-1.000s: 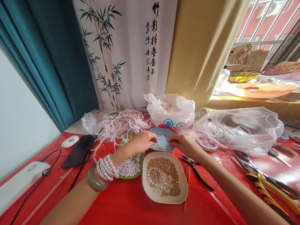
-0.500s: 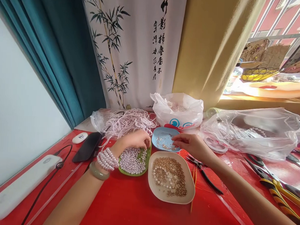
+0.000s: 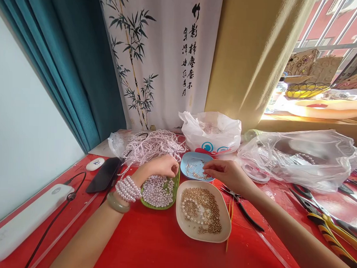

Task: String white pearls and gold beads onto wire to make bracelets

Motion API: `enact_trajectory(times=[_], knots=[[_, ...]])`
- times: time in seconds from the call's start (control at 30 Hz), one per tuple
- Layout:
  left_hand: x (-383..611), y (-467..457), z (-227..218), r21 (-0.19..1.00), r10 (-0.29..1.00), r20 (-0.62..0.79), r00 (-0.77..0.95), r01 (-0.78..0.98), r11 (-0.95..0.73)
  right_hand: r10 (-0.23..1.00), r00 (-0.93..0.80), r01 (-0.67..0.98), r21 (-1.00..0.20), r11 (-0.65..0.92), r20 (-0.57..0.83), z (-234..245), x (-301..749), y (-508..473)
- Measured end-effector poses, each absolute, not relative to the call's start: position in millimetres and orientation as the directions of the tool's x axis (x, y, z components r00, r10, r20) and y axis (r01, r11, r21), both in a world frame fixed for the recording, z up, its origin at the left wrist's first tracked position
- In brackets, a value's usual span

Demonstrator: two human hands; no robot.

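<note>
My left hand (image 3: 165, 165), wearing a pearl bracelet (image 3: 128, 188) and a jade-coloured bangle (image 3: 117, 203), is closed with curled fingertips above the green dish (image 3: 175, 196). Lilac pearl beads (image 3: 157, 192) fill much of that dish. Whatever the left fingers hold is hidden. Over the right side of the blue dish (image 3: 186, 155), my right hand (image 3: 224, 172) has its thumb and fingers pinched together; anything between them is too small to name. Small gold-coloured pins (image 3: 198, 176) lie scattered in the blue dish. Nearest me, a cream dish (image 3: 187, 230) holds gold beads (image 3: 213, 213) and some white ones.
Behind my left hand lie heaped pearl strands (image 3: 154, 145). Plastic bags (image 3: 216, 131) stand at the back. Pliers (image 3: 248, 216) lie under my right forearm, with more tools (image 3: 324, 217) at far right. A phone (image 3: 104, 175) and white power bank (image 3: 32, 218) lie left.
My right hand has shifted slightly left over the blue dish, its fingers drawn closer together. My left hand stays almost in place.
</note>
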State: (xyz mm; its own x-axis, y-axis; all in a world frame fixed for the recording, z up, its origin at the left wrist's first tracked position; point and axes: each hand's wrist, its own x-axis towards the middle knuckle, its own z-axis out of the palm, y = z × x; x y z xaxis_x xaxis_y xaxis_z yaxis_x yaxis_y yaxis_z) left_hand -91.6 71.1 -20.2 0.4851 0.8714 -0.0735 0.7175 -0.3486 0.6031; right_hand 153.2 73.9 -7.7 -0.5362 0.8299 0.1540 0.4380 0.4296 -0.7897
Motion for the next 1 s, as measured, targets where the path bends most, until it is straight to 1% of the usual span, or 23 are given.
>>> enact_trajectory(times=[0.1, 0.17, 0.23, 0.3, 0.37, 0.43, 0.5, 0.57, 0.8, 1.0], knots=[[-83.7, 66.8, -11.8, 0.662, 0.87, -0.037, 0.491, 0.664, -0.346, 0.831, -0.527, 0.437, -0.782, 0.445, 0.179, -4.5, 150.9, 68.9], [-74.1, 62.5, -7.3, 0.781, 0.871, -0.012, 0.491, 0.549, -0.299, 0.834, -0.508, 0.414, -0.789, 0.453, 0.213, -1.0, 149.1, 64.7], [-62.9, 57.7, -4.6, 0.927, 0.893, 0.027, 0.449, 0.323, -0.19, 0.832, -0.483, 0.374, -0.796, 0.476, 0.271, 4.0, 146.9, 59.2], [-52.7, 53.4, -3.7, 0.99, 0.922, 0.059, 0.382, 0.093, -0.102, 0.819, -0.46, 0.341, -0.784, 0.519, 0.342, 10.2, 144.4, 52.1], [-44.8, 50.0, -3.6, 0.997, 0.939, 0.073, 0.336, -0.048, -0.06, 0.797, -0.448, 0.345, -0.744, 0.572, 0.404, 16.4, 142.1, 44.3], [-39.5, 47.5, -3.6, 0.988, 0.943, 0.07, 0.324, -0.15, -0.021, 0.773, -0.445, 0.359, -0.7, 0.617, 0.452, 21.0, 140.3, 37.3], [-36.0, 45.4, -3.6, 0.974, 0.938, 0.064, 0.339, -0.228, 0.016, 0.752, -0.451, 0.362, -0.671, 0.647, 0.481, 23.4, 139.4, 32.5], [-33.5, 43.3, -3.3, 0.958, 0.932, 0.058, 0.358, -0.284, 0.049, 0.743, -0.459, 0.349, -0.67, 0.655, 0.487, 23.9, 139.5, 30.3], [-29.0, 38.5, -3.0, 0.914, 0.914, 0.058, 0.401, -0.39, 0.112, 0.767, -0.464, 0.273, -0.753, 0.599, 0.443, 23.9, 141.3, 29.5], [-26.2, 38.7, -2.9, 0.893, 0.931, -0.004, 0.366, -0.418, 0.168, 0.762, -0.46, 0.285, -0.737, 0.613, 0.455, 24.3, 140.2, 28.3]])
